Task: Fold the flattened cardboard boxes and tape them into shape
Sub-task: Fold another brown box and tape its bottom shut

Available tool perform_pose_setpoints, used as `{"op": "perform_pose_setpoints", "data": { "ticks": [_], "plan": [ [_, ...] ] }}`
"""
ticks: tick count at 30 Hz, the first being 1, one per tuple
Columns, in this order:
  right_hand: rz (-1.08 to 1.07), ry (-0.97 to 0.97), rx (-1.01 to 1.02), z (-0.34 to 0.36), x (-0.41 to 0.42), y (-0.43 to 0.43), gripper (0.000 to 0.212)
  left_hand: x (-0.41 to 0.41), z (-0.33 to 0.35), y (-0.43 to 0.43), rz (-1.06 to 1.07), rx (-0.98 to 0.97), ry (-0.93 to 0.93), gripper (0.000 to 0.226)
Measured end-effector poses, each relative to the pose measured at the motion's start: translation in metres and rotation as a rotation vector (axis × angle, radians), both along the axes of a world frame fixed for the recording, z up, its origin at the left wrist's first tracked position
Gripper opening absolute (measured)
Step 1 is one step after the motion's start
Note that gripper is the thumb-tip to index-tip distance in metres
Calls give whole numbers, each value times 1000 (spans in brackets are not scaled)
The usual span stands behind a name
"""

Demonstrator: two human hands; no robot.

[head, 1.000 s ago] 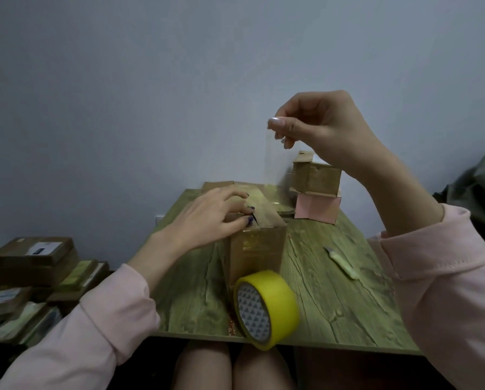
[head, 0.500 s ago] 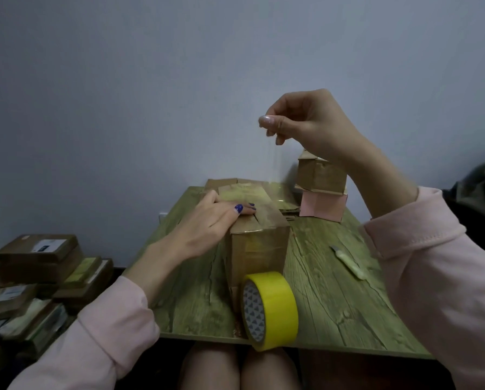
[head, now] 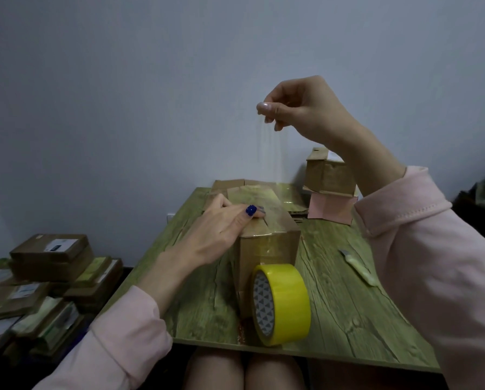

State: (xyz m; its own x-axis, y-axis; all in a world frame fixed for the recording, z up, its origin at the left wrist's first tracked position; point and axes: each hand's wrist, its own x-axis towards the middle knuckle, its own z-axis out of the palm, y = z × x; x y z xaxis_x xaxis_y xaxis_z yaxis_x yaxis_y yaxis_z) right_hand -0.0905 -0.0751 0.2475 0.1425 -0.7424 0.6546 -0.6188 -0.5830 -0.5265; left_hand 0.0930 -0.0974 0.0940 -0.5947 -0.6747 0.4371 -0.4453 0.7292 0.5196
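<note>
On top of the cardboard box (head: 266,249), from its left, the left hand (head: 221,229) is laid flat, fingers straight, pressing the flaps shut. The box, matt brown and rectangular, is stood on the wood-grain table (head: 348,305), a glossy yellow tape roll (head: 283,302) against its near face. Above its far end a clear tape strip (head: 269,156) is pinched by the right hand (head: 300,108). Seam-sealing is judged in hand; the strip is next to be lowered squarely and smoothed.
</note>
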Motion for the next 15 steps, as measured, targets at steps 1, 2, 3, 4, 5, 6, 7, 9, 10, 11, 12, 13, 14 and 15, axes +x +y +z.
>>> {"op": "perform_pose_setpoints", "data": {
  "ticks": [1, 2, 3, 4, 5, 6, 7, 9, 10, 11, 12, 13, 14, 15],
  "plan": [
    [-4, 6, -4, 1, 0, -2, 16, -1, 1, 1, 0, -7, -1, 90],
    [-7, 13, -7, 2, 0, -4, 17, -1, 1, 1, -1, -18, -6, 93],
    [-9, 21, -8, 3, 0, -6, 17, -2, 1, 1, 1, -29, -12, 95],
    [-8, 27, -10, 4, 1, -7, 18, -2, 0, 0, 3, -32, -14, 95],
    [-6, 27, -12, 5, 1, -9, 18, -2, 0, -1, 6, -30, -11, 95],
    [-1, 20, -17, 6, 1, -9, 18, -3, -1, -1, 7, -26, -6, 95],
    [4, 10, -24, 8, 1, -10, 17, -3, -1, -1, 7, -22, 0, 95],
    [8, -2, -41, 12, 0, -10, 17, -3, -2, -2, 4, -21, 8, 94],
    [8, 1, -46, 13, 0, -10, 17, -3, -3, -2, 3, -19, 13, 93],
    [7, 11, -48, 14, 0, -11, 17, -3, -3, -2, 2, -16, 22, 92],
    [4, 23, -48, 15, -1, -12, 18, -3, -3, -2, 3, -13, 28, 91],
    [-1, 34, -45, 15, -1, -14, 19, -3, -3, -2, 5, -12, 30, 92],
    [-7, 39, -42, 14, -2, -16, 20, -4, -3, -2, 9, -14, 26, 93],
    [-11, 40, -38, 14, -2, -18, 22, -4, -2, -1, 10, -21, 21, 94]
  ]
}}
